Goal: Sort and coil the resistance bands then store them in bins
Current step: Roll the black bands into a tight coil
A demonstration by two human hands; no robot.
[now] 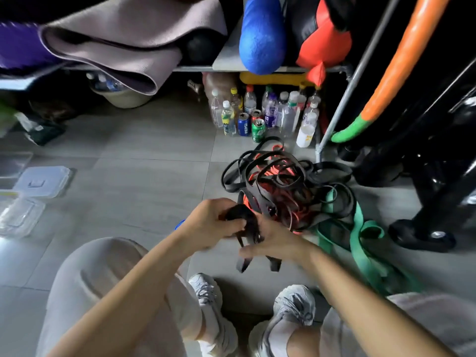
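Note:
I crouch over a grey tiled floor. My left hand point(210, 222) grips a partly coiled black resistance band point(240, 216) in front of me. My right hand point(273, 240) holds the same band from the right, and two loose ends point(244, 264) hang below my hands. Just beyond lies a tangled pile of black and orange bands point(278, 181). A wide green band point(360, 243) trails from the pile toward my right knee. Clear plastic bins and lids point(38, 181) lie on the floor at the far left.
Several plastic bottles and cans point(262, 117) stand under a shelf behind the pile. A metal rack leg point(334, 112) and a black stand base point(425, 235) are at the right. Folded mats point(116, 42) hang above the left. My shoes point(208, 300) are below my hands.

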